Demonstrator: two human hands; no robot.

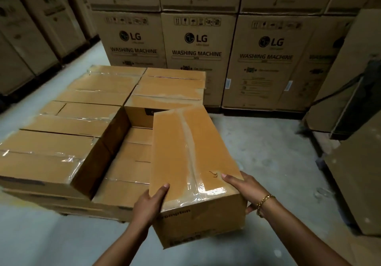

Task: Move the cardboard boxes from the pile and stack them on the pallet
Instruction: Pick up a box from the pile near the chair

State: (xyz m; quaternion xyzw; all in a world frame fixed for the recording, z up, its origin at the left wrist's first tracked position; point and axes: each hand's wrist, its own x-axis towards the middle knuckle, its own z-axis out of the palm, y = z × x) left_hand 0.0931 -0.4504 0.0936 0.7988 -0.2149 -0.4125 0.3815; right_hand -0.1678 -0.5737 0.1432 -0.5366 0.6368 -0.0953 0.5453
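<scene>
Head view: long brown cardboard box (193, 162) held in both hands at the near right corner of the stacked boxes (61, 142). Shiny clear tape runs down the top seam lengthwise and wraps over the near end. Small dark scribble on the top by the right thumb. Near end face carries print, partly covered, reading "rompton", upside down from here. Long axis points away from the person, far end skewed slightly left. Top face is up and tipped a bit. The far half sits over the gap (132, 152) in the top layer and the near end hangs out over the floor (268, 152). Can't tell if the far end touches the layer below. Left grip (150, 201) grasps the near left corner, thumb on top, fingers hidden underneath. Right grip (245, 189) grasps the near right edge, thumb on top, fingers curled round the side, with a gold bracelet (265, 201) on that wrist. Tall washing machine cartons (198, 59) stand in a row behind the stack.
</scene>
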